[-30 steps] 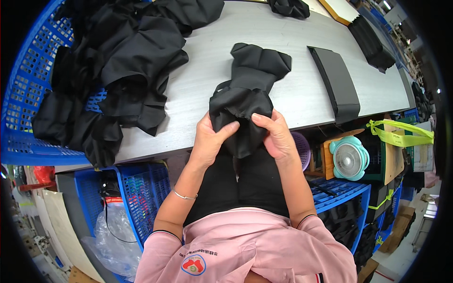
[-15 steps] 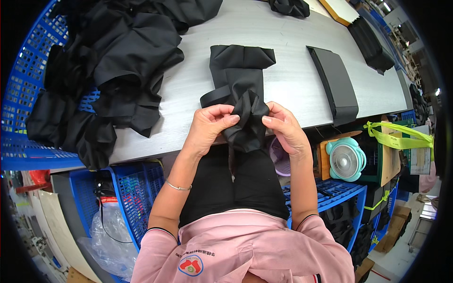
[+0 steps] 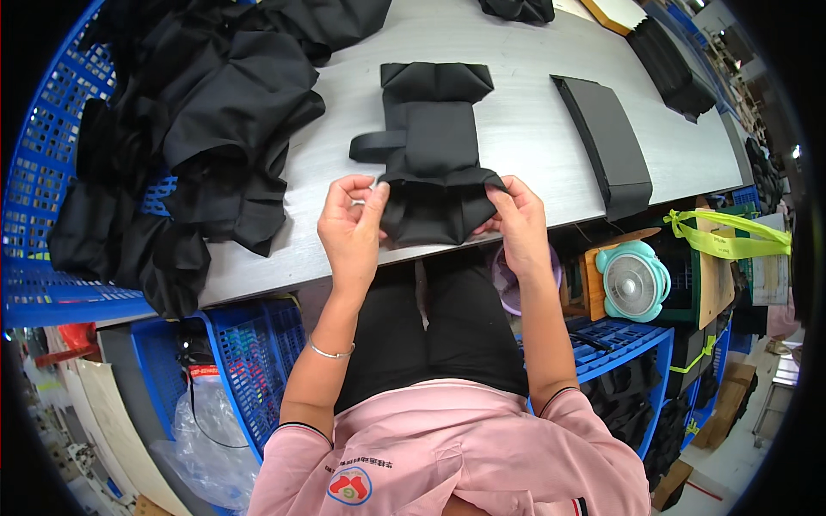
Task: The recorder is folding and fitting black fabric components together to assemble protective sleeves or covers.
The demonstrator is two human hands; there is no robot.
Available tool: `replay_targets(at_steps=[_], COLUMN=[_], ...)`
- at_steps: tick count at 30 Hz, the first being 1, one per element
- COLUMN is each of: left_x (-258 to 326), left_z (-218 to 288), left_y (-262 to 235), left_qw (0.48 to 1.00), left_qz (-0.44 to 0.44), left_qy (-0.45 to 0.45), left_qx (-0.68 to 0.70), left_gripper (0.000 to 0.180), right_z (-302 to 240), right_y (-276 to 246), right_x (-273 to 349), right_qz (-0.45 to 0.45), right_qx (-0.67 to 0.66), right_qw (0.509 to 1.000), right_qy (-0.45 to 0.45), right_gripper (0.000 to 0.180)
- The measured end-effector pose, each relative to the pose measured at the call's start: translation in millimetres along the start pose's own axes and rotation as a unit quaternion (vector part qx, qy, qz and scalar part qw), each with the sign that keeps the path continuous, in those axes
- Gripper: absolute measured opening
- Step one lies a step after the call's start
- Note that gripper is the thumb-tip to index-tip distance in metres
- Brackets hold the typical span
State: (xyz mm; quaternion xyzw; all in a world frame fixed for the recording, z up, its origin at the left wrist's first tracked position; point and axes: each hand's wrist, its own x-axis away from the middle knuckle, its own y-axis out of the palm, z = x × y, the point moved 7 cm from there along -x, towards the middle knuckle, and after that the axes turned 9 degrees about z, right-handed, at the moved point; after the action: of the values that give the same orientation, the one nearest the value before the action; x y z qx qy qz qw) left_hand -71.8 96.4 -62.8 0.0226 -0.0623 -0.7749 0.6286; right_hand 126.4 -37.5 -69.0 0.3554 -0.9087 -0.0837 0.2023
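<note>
A black fabric pouch (image 3: 439, 138) with a strap loop on its left side lies on the grey table in front of me. Its near end is spread wide and its mouth faces me. My left hand (image 3: 353, 219) pinches the left corner of that mouth between thumb and fingers. At the right corner, my right hand (image 3: 516, 215) pinches the edge the same way. To the right lies a flat, folded black piece (image 3: 602, 142), apart from both hands.
Black fabric pieces (image 3: 232, 112) heap over a blue plastic basket (image 3: 52, 198) at the left. A stack of black folded pieces (image 3: 675, 69) sits far right. Below the table edge stand a turquoise fan (image 3: 632, 281), a blue crate (image 3: 249, 370) and a purple bin (image 3: 512, 288).
The bunched near end of the pouch has been spread flat and wide. My hands have moved apart, the left one to the left, the right one slightly right.
</note>
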Motion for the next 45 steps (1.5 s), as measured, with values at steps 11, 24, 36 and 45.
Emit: replay_targets(at_steps=[11, 24, 36, 45], left_x=[21.5, 30.9, 90.8, 147.7], left_z=[2.6, 16.2, -18.3, -84.8], left_y=[4.4, -14.1, 18.6, 102.9], left_qw=[0.996, 0.985, 0.986, 0.845], left_qz=[-0.029, 0.069, -0.160, -0.369], left_qy=[0.046, 0.150, -0.032, -0.329], left_qx=[-0.067, -0.059, 0.026, 0.201], left_gripper=[0.066, 0.058, 0.026, 0.078], right_z=[-6.3, -107.6, -152.8, -39.8], right_y=[26.9, -79.7, -173.2, -34.0], right_x=[14.6, -6.8, -39.8, 128.8], right_qz=[0.000, 0.271, 0.312, 0.145], right_qx=[0.161, 0.501, 0.591, 0.627], right_qw=[0.970, 0.684, 0.612, 0.650], right_qy=[-0.183, -0.455, -0.424, -0.404], right_gripper=[0.018, 0.045, 0.023, 0.013])
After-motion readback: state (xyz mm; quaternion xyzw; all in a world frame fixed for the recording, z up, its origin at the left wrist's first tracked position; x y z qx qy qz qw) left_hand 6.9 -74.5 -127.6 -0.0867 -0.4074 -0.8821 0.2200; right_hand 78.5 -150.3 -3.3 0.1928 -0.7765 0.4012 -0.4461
